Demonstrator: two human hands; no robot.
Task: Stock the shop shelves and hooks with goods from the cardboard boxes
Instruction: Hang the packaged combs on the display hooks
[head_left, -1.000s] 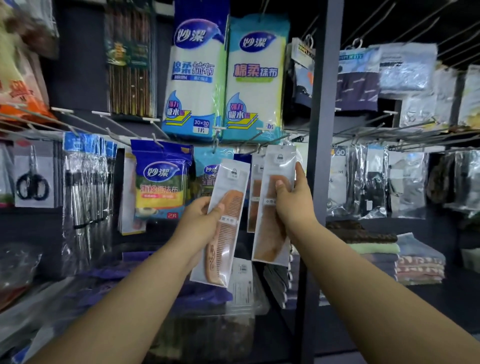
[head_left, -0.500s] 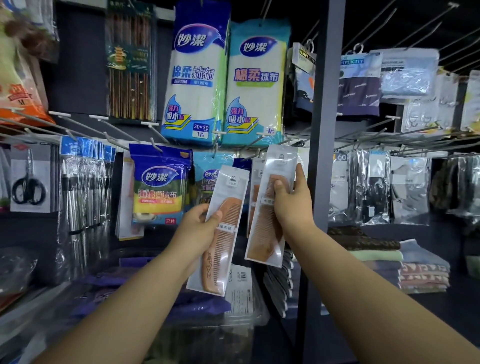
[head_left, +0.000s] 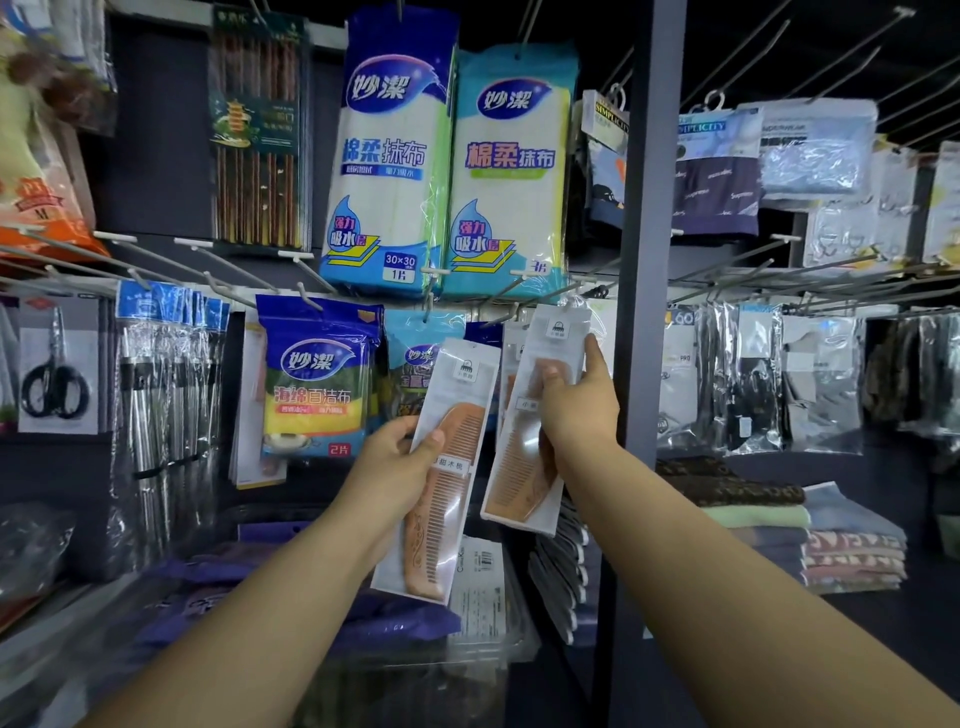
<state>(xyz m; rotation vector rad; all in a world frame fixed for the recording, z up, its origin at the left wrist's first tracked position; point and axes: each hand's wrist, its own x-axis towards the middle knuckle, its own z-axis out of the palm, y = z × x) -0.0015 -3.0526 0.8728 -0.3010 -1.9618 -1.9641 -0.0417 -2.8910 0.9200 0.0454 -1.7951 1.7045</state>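
- Hanging of combs on a hook is the step judged to be in hand: the right hand (head_left: 574, 410) is raised to the wire display hook (head_left: 506, 299), with a flat clear-and-white packet holding a brown wooden comb (head_left: 535, 415) pinched between thumb and curled fingers.
- The top edge of that packet is held just below the hook's tip; whether its hang-hole is already threaded cannot be told.
- A second, like packet of a wooden comb (head_left: 447, 467) is gripped by the left hand (head_left: 397, 457), thumb on its front and fingers wrapped behind, held lower and to the left, apart from the hook.
- The next move is judged to call for the hang-hole to be lined up with the hook's tip and the packet slid back along the wire, after which the left packet can be passed over.
- Counted: two comb packets are held, one per hand; at least one more hangs behind the raised one. Two tall blue cleaning-cloth packs (head_left: 395, 156) hang above.
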